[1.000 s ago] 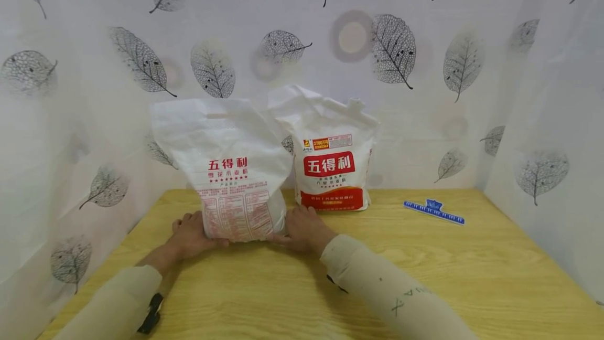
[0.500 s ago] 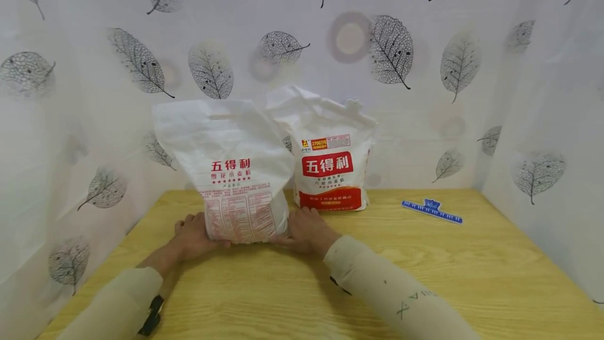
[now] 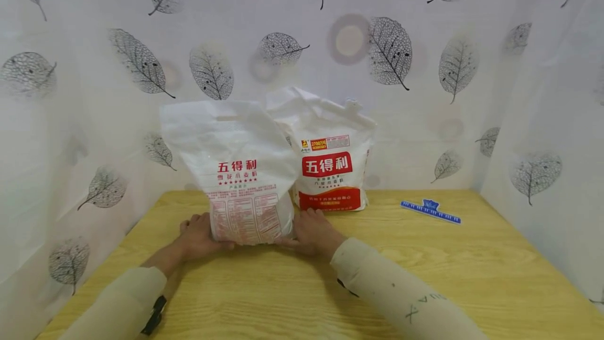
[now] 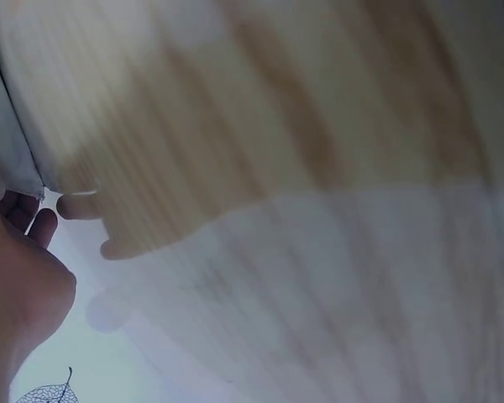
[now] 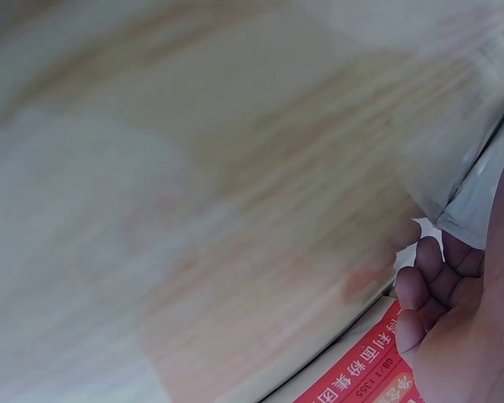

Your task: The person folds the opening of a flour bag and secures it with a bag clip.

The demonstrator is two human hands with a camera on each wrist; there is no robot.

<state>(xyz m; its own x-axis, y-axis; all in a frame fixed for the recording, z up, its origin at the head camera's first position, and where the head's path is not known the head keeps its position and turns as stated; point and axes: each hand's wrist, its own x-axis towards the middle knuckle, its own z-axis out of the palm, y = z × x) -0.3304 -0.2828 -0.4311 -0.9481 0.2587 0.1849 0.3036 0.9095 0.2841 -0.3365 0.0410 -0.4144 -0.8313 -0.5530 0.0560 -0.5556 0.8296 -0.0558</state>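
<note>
A white flour bag [image 3: 245,177] with red print stands upright on the wooden table, its flat top tilting to the left in the head view. My left hand [image 3: 198,238] grips its lower left corner, with the thumb along the front bottom edge. At the lower right corner my right hand [image 3: 313,232] holds the same bag, thumb in front. Curled fingers of the left hand [image 4: 34,260] show beside the bag's edge in the left wrist view. In the right wrist view, the right hand's [image 5: 462,311] fingers curl near the bag's corner.
Just behind and to the right stands a second flour bag [image 3: 332,161] with a red label, partly overlapped by the first. A blue clip with a ruler-like edge [image 3: 430,211] lies on the table [image 3: 424,266] farther right. A leaf-patterned curtain [image 3: 264,9] surrounds the table's back and sides.
Both hands have slid the front flour bag a little to the right, closer to the second bag and overlapping it more. The second bag and the blue clip have stayed put.
</note>
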